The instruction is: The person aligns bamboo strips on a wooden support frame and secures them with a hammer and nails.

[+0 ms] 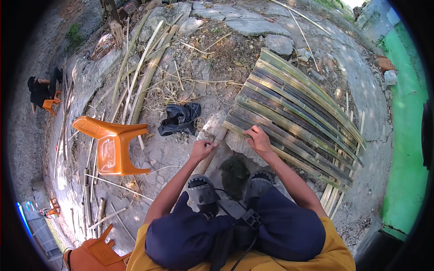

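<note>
In front of my feet lies a panel of split bamboo slats (289, 113), laid side by side and fanning away to the right over thin cross strips. My right hand (259, 141) is at the panel's near left corner, its fingers pinched together over the slat ends; what they grip is too small to tell. Left of that corner, my left hand (203, 150) is closed with thumb against fingers, beside a short round pole (209, 158) on the ground. Whatever it may hold is hidden.
An orange plastic chair (110, 147) stands at the left, near a black plastic bag (180, 118). Bamboo poles (151, 74) and loose strips lie beyond. A dark green clump (234, 174) sits between my shoes. A green wall (407, 135) runs along the right; a person (41, 92) sits far left.
</note>
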Tool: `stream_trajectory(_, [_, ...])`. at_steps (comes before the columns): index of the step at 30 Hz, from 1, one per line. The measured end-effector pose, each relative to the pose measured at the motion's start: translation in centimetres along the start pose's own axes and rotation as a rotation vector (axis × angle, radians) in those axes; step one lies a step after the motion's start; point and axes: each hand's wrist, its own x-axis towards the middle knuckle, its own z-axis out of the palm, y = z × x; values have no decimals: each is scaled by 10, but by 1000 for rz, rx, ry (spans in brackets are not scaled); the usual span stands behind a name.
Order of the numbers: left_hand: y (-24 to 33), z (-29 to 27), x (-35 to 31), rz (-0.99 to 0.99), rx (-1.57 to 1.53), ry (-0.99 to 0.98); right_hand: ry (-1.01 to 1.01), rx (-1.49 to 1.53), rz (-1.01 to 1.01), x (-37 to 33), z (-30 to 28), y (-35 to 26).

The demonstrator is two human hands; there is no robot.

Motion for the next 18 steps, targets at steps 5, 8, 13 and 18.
stream_trajectory(5, [1, 0, -1, 93, 170, 73, -10, -63, -14, 5, 2, -10])
stream_trajectory(8, [15, 3, -2, 2, 148, 9, 10, -109, -18, -4, 4, -5])
stream_trajectory(13, [32, -39, 26, 77, 203, -85, 27, -60, -3, 0, 4, -10])
stream_trajectory(18, [121, -104, 76, 263, 272, -292, 92, -27, 44, -11, 4, 1])
